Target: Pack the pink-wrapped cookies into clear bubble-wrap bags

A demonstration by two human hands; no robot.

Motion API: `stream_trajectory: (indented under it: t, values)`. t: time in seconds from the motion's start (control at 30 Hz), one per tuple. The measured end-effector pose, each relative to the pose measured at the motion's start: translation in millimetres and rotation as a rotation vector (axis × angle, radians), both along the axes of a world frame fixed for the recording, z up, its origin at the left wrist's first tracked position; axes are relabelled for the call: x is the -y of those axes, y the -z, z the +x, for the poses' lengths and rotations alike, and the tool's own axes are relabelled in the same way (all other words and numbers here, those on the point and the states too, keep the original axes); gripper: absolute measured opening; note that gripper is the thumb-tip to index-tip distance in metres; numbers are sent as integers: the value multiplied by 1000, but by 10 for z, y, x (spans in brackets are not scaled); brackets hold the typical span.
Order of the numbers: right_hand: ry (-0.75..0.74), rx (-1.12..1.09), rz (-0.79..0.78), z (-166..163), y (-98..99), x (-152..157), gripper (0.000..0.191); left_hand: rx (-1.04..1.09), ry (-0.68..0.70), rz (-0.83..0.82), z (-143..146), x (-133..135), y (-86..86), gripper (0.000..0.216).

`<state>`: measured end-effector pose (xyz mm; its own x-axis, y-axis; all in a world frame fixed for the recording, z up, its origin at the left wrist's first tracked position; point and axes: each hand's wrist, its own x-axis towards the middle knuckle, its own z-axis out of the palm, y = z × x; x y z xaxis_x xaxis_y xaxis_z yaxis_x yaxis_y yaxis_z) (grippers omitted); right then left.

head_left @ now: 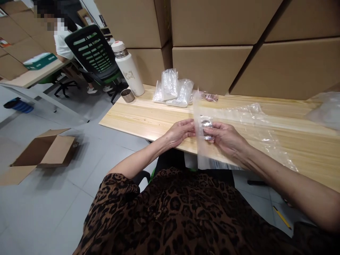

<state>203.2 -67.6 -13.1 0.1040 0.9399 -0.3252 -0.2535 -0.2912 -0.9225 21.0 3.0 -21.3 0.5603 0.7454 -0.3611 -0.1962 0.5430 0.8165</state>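
Note:
My right hand (pixel 230 140) is closed on a small dark-and-silver packet (pixel 206 129) in shiny clear wrap, thumb on top. A clear plastic bag (pixel 201 154) stands on edge between my hands, its frosted strip hanging past the table's front edge. My left hand (pixel 181 132) pinches this bag at its left side; the fingertips are partly behind the plastic. Whether the packet lies inside the bag or in front of it I cannot tell. More clear plastic film (pixel 255 115) spreads on the table right of my right hand.
Several wrapped clear packets (pixel 174 88) lie at the back of the wooden table (pixel 138 118), beside a white bottle (pixel 131 72) and a metal cup (pixel 128 95). Stacked cardboard boxes (pixel 212 67) wall the back. An open carton (pixel 57 150) sits on the floor; a seated person (pixel 63 40) is far left.

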Motion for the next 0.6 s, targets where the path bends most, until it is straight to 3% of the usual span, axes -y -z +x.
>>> stream_trajectory:
  t: [0.17,0.37,0.5,0.6]
  values:
    - [-27,-42,37,-32,-72,101,47,14,-80,132,184,59,-42,26]
    - [37,-62,36,25,-97,76,44,165,101,-109,302,10,-126,7]
    - [112,-23,56,19,-146,58,41,231,129,-84,353,21,-81,8]
    - [69,6,88,18,-153,38,43,232,124,-55,383,43,-49,7]
